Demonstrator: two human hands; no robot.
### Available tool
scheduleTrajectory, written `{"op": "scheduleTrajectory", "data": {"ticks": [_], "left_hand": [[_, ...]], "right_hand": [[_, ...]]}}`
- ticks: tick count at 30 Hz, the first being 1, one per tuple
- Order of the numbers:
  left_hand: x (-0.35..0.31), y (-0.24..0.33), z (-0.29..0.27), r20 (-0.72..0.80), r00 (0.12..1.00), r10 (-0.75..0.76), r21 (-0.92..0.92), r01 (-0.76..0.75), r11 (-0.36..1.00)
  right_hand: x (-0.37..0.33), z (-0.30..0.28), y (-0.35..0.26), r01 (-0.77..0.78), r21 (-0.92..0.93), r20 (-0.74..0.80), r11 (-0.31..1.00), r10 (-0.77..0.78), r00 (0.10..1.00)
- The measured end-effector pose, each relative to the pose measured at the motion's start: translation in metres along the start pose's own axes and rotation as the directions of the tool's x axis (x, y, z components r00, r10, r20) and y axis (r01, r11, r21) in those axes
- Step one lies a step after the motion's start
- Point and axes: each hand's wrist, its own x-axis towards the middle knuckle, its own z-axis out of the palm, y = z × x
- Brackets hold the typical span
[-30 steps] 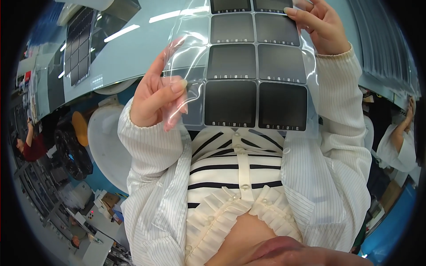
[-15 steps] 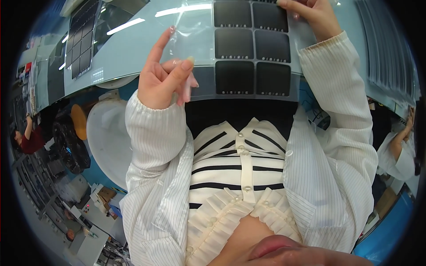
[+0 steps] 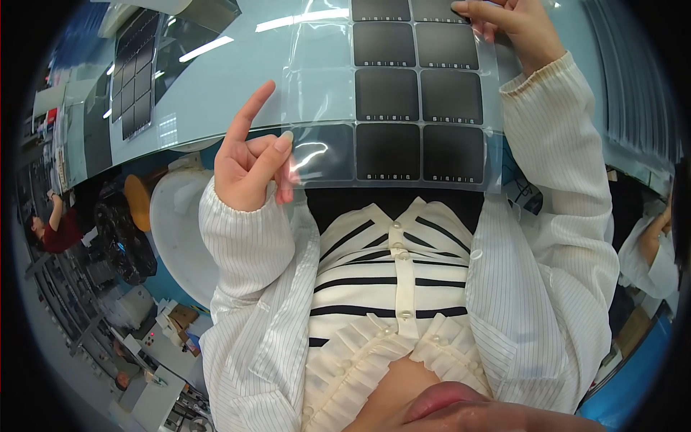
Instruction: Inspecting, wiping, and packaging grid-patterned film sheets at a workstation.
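Note:
A clear plastic film sheet [image 3: 320, 90] with rows of dark rectangular panels [image 3: 387, 95] lies partly over the table and reaches past its near edge above my lap. My left hand [image 3: 248, 158] pinches the sheet's left border near its lower corner between thumb and curled fingers, the index finger stretched up and away. Some of those fingertips show through the clear film. With thumb and fingers closed, my right hand [image 3: 522, 29] grips the sheet high on its right side, by an upper dark panel. The sheet's far end runs out of the picture.
Another dark-panelled sheet [image 3: 134, 75] lies at the table's left. A stack of film sheets [image 3: 637, 79] stands at the far right of the glassy table [image 3: 209, 93]. Below the table's left edge are a white round basin [image 3: 183, 223] and a black plastic bag [image 3: 122, 237]. Other people are at both sides.
The film sheet has come nearer to me, with more of it past the table edge. My left hand has moved down and slightly left, now at the sheet's border.

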Motion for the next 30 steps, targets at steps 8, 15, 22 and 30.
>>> {"op": "scheduleTrajectory", "data": {"ticks": [8,15,22,30], "left_hand": [[-0.001,-0.003,-0.016,0.102,0.994,-0.047,-0.294,0.075,0.953],[0.002,-0.005,-0.018,0.135,0.99,-0.036,-0.225,0.066,0.972],[0.001,-0.008,-0.018,0.137,0.99,-0.033,-0.161,0.055,0.986],[-0.002,-0.01,-0.019,0.169,0.986,0.007,-0.168,0.022,0.986]], "right_hand": [[0.011,-0.001,0.014,0.094,0.394,0.315,0.914,-0.231,0.921],[-0.007,-0.003,-0.004,0.013,0.022,0.051,1.0,-0.015,0.999],[-0.007,-0.002,-0.003,0.017,0.061,0.077,0.998,-0.022,0.997],[-0.013,0.001,-0.006,0.01,0.039,0.051,0.999,-0.012,0.999]]}}
